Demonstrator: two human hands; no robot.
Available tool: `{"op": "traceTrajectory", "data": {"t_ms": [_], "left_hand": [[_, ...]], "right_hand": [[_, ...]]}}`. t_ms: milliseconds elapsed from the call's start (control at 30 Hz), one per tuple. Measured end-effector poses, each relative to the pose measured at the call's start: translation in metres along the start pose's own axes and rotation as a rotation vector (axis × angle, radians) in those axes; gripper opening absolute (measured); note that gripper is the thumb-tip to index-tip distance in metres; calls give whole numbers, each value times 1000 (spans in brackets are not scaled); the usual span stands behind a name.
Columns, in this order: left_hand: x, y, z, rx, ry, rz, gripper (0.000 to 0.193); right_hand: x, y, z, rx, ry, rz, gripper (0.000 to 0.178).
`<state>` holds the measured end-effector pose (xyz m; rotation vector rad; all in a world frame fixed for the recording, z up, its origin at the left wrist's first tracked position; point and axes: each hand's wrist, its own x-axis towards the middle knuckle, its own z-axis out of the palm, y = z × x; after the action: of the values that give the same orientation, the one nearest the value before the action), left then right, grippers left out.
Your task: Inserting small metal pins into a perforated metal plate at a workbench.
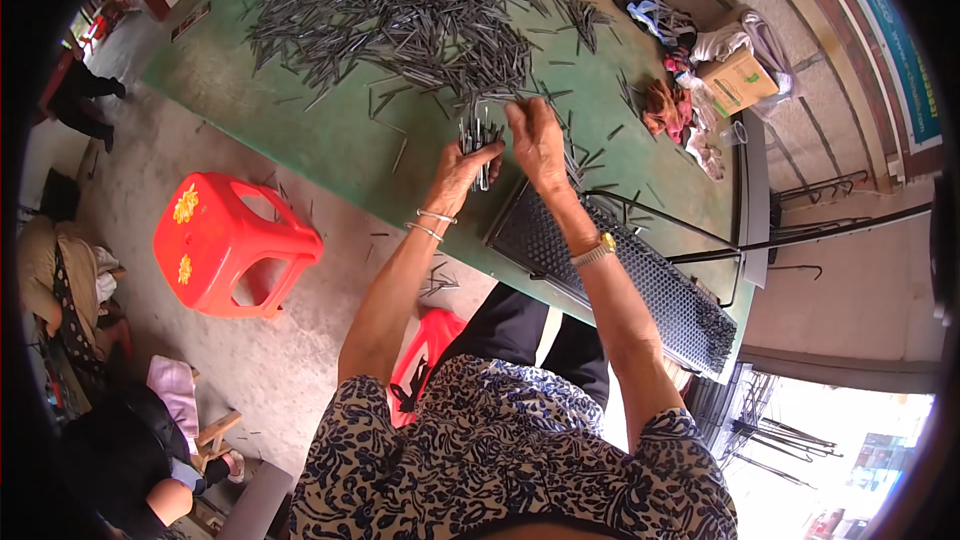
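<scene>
My left hand (467, 170) is closed around an upright bunch of thin metal sticks (481, 135), whose shiny ends show above and below the fingers. Just to its right, my right hand (538, 143) hovers with bent fingers pinched together. Whatever those fingertips hold, if anything, is too small to tell. A big heap of similar dark grey sticks (390, 20) covers the far part of the green table (340, 155), with loose ones scattered toward my hands. Beneath my right forearm lies a black tray full of small round holes (640, 270), tilted along the table's near right edge.
A black metal bar frame (665, 215) stands over the tray. Crumpled cloths (668, 110), a cardboard box (738, 82) and a clear plastic cup (733, 134) lie at the right. On the floor, a red stool (215, 240) stands left; other people (130, 450) sit at lower left.
</scene>
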<state>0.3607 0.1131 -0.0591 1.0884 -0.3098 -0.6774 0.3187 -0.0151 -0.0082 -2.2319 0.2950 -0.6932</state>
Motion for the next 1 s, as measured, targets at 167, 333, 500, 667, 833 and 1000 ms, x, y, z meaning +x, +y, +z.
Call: {"op": "traceTrajectory", "data": {"t_ms": [167,333,500,667,833,1000], "left_hand": [[-3,-6,-5,360,107,297,23],[2,-46,-7,541,165,420,31],[-1,-49,-17,561,158,375,29],[-16,-33,0,455,148,409,30],[-22,-40,-4,521,229,507,35],[-22,-29,-2,449,223,381,32]], "right_hand": [[0,-64,-1,512,-90,72,40],[-28,-19,29,359,-44,144,39],[-34,-35,24,298,-23,168,39],[-37,-40,18,182,-29,-15,35],[-52,-40,21,286,-154,53,35],[-54,-35,18,263,16,46,40]]}}
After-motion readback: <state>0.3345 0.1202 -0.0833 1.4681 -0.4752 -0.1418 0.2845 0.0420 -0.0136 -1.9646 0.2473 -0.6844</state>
